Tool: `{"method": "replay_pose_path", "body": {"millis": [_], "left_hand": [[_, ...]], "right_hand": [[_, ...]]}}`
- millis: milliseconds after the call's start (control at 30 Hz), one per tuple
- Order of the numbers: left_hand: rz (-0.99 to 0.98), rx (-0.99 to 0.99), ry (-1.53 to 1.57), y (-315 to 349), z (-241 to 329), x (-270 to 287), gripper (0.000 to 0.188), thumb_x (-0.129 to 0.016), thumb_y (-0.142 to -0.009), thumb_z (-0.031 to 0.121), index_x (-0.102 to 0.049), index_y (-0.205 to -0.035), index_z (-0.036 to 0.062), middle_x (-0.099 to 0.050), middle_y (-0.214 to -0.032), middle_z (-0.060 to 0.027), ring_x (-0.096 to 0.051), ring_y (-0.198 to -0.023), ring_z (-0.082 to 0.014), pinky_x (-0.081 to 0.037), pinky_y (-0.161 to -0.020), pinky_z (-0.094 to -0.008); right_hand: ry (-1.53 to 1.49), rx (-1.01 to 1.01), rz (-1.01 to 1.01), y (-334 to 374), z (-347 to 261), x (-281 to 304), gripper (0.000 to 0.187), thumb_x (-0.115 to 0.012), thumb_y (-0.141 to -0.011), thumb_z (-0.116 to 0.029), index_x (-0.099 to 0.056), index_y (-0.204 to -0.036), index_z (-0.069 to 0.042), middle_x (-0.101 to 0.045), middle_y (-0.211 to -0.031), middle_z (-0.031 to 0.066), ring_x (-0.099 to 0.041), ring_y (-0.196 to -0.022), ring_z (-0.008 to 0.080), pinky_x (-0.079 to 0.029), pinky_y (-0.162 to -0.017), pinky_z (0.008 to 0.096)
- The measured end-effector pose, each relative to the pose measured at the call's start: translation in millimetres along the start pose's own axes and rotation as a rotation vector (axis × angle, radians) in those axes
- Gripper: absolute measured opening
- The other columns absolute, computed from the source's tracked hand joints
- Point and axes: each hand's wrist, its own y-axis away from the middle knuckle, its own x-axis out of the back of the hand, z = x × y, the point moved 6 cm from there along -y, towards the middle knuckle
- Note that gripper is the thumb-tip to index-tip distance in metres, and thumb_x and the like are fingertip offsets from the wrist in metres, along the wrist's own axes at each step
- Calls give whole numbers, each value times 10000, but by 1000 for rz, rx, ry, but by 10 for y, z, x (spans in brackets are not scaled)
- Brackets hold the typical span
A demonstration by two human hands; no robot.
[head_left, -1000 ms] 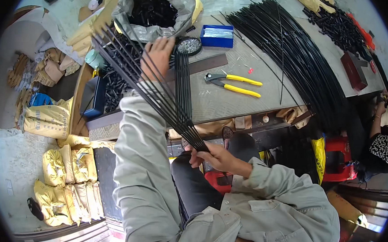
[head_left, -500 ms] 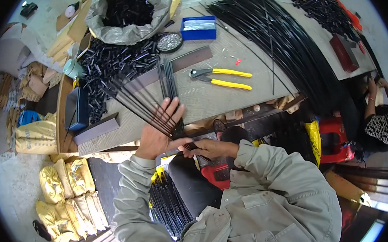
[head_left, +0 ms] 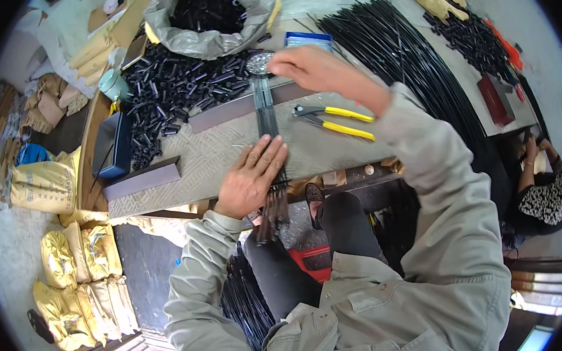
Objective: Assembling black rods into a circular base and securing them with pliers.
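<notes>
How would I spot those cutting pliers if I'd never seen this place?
Start at the big grey worktable and find the bundle of thin black rods under the person's left hand. Just right of that bundle lie the cutting pliers, jaws pointing left. Two bright yellow handles set them apart from that bundle and the larger rod pile farther right.

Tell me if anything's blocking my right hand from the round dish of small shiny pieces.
Nothing visible does: your right hand is at the right edge of the round dish, though contact can't be told. The blue box sits beyond the hand, and your left hand lies over the black rods, nearer you.
</notes>
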Motion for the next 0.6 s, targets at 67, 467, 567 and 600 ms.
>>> {"method": "replay_pose_path", "body": {"millis": [67, 467, 567, 600], "left_hand": [[11, 10, 9, -15, -21, 11, 594, -532, -770, 297, -381, -1286, 44, -373, -1340, -101, -351, -1237, -279, -333, -984, -396], [-96, 81, 68, 11, -112, 15, 777, -658, -608, 210, -350, -1305, 57, -307, -1383, -77, -305, -1265, -256, -330, -992, -389], [-55, 71, 152, -20, -114, 30, 850, -686, -572, 217, -320, -1320, 48, -301, -1386, -90, -294, -1276, -249, -314, -1007, -395], [-55, 65, 149, -30, -120, 20, 850, -686, -572, 217, -320, -1320, 48, -301, -1386, -90, -294, -1276, -249, -314, -1007, -395]], "right_hand": [[94, 42, 43, -289, 257, -320, 288, -478, -878, -286, -565, -866, -12, -567, -738, 165, -572, -687, 270, -441, -627, 350], [-734, -323, 692, -477, 788, 5, 341, -535, -864, -329, -628, -771, -15, -577, -691, -9, -522, -660, 84, -424, -615, 220], [-304, -254, 289, -453, 1209, 200, 256, -566, -829, -263, -629, -775, -21, -600, -680, 13, -553, -640, 114, -439, -606, 239], [-92, -216, 87, -425, 1326, 159, 214, -582, -811, -230, -629, -777, -24, -611, -675, 25, -569, -630, 129, -447, -601, 249]]}}
